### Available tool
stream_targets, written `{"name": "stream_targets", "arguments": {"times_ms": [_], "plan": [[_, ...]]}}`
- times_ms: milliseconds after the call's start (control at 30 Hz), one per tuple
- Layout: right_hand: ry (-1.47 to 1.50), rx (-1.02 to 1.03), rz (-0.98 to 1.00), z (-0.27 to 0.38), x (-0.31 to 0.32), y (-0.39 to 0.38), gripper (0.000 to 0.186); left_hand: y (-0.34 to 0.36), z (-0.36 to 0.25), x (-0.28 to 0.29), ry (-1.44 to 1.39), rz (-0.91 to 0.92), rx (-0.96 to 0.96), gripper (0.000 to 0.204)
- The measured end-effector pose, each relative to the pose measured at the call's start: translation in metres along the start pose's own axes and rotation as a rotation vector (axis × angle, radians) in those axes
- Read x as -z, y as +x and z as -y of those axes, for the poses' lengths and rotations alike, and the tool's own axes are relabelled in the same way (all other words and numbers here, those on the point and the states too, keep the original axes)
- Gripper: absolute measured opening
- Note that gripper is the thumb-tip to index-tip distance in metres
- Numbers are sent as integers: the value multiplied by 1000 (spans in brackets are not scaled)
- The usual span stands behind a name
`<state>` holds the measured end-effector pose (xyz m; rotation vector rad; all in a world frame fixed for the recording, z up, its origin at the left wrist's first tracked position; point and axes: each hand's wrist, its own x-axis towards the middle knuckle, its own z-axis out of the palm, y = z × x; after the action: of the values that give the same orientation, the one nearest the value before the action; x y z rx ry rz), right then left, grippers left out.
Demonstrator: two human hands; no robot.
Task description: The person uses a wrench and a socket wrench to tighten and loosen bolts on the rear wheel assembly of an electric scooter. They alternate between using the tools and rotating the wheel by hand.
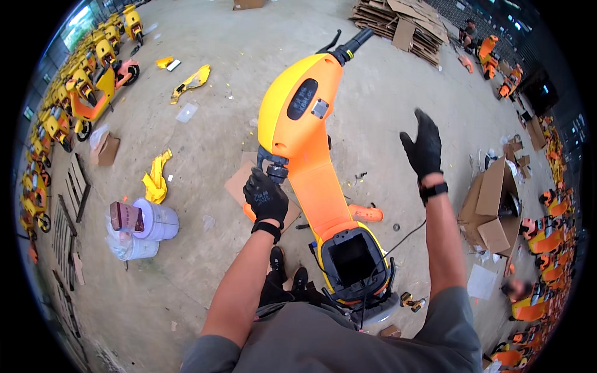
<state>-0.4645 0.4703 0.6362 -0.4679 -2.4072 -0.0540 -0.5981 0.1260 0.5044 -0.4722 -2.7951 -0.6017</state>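
Observation:
My gloved left hand (266, 198) is closed on the black left handlebar grip (277, 173) of a scooter. Its yellow and orange front cover (270, 112) has a dark display, and the far handlebar end (356, 45) points upward. Below, the orange footboard (317, 193) leads to an open black compartment (348, 264) with a cable lying over it. My gloved right hand (421, 146) is raised in the air to the right of the scooter, fingers apart, holding nothing.
Rows of scooters (93, 105) line both sides. A person (467, 34) is at far right. Around me lie lidded buckets (155, 221), yellow plastic (155, 177), pallets (62, 242), cardboard boxes (485, 205), a drill (410, 301) and stacked cardboard (404, 34).

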Motion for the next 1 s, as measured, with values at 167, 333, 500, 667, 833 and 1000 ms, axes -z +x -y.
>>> {"name": "stream_targets", "arguments": {"times_ms": [167,333,500,667,833,1000], "plan": [[-231,280,180,14,-50,136,92,22,29,15,-30,28,-151,68],[-328,425,500,15,-86,202,94,65,72,30,-61,96,-264,64],[-112,543,517,-20,-105,198,64,100,93,33,-59,53,-387,68],[-132,499,536,-2,-97,184,39,111,96,38,17,29,-338,61],[-134,412,551,2,-93,180,29,108,91,35,18,4,-328,57],[-160,375,585,2,-95,178,30,109,91,36,14,2,-319,55]]}}
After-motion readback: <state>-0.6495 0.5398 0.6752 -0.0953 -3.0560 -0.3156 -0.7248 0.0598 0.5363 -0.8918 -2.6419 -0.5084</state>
